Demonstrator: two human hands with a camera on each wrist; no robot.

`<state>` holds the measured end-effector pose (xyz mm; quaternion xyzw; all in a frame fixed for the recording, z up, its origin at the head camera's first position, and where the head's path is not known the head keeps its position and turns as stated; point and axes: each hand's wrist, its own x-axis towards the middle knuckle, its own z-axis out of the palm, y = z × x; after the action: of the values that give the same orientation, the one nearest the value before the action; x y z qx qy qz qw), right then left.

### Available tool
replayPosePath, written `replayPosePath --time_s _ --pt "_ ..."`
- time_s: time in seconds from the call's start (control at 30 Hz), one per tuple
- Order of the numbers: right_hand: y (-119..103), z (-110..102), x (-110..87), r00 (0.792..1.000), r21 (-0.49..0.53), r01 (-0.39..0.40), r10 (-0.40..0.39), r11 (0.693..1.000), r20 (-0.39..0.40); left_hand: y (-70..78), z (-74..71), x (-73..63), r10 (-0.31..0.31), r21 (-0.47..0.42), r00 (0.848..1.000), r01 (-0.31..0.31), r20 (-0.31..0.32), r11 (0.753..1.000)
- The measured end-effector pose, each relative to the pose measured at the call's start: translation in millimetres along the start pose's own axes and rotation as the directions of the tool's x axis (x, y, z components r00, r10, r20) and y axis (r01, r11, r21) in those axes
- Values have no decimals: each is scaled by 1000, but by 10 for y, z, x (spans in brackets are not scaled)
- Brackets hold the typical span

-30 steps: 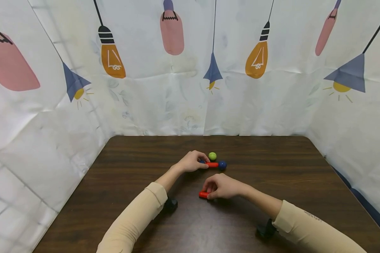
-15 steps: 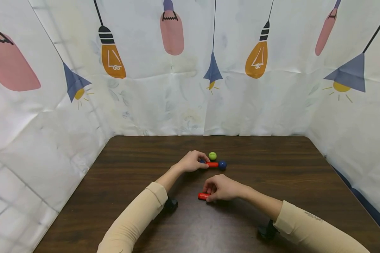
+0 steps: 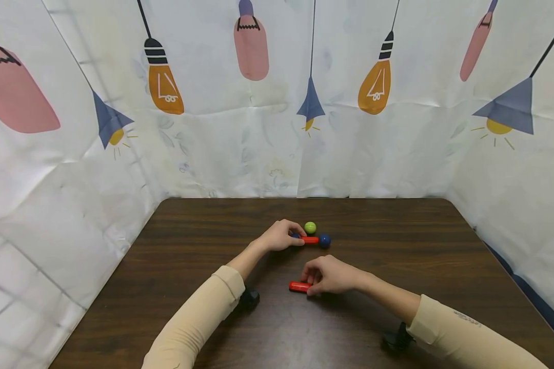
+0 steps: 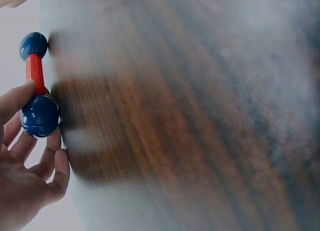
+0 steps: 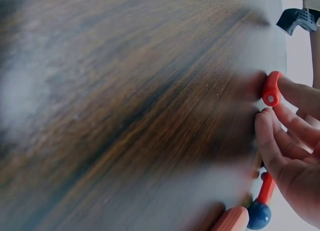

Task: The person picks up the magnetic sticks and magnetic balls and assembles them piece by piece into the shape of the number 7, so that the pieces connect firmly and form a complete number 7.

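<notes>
In the head view my left hand (image 3: 280,235) grips one end of a red magnetic rod (image 3: 310,240) with a blue ball at each end. The far blue ball (image 3: 324,241) shows whole; the nearer blue ball (image 4: 40,116) sits among my left fingers in the left wrist view. Just behind the rod lies a lime-green ball (image 3: 310,227). Closer to me, my right hand (image 3: 333,275) pinches the right end of a second red rod (image 3: 298,287) between thumb and fingers. The right wrist view shows this rod's end face (image 5: 271,98), a small pale disc, with no ball on it.
Both hands work over a dark wood-grain table (image 3: 203,225). A white curtain (image 3: 277,154) printed with lamps stands behind and beside it. Black wrist mounts (image 3: 249,298) hang under both forearms, close to the tabletop.
My right hand has slid a little to the right along the second rod, so more of its red length shows. That rod shifted slightly toward me. The left hand stays still.
</notes>
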<state>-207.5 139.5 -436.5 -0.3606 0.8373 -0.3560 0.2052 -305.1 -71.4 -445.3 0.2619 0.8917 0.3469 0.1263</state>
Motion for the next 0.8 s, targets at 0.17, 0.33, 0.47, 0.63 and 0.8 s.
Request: replayPosePath --time_s 0.17,0.33,0.47,0.63,0.8 --pt "7 -25 -58 1000 -4 5 -5 1000 -3 -7 -6 -2 2 13 1000 -2 2 1000" --pt "29 -47 -120 1000 13 13 -13 1000 -12 5 -9 -4 0 18 1000 0 7 1000" --pt "69 -73 -185 999 26 28 -27 999 -34 12 -15 -10 1 8 1000 -1 7 1000" --pt "113 -128 -293 998 54 30 -27 998 -55 25 -17 -18 -11 -9 1000 11 6 1000" --pt "115 -203 -416 997 81 18 -12 997 -74 22 -13 -18 -10 0 1000 10 5 1000"
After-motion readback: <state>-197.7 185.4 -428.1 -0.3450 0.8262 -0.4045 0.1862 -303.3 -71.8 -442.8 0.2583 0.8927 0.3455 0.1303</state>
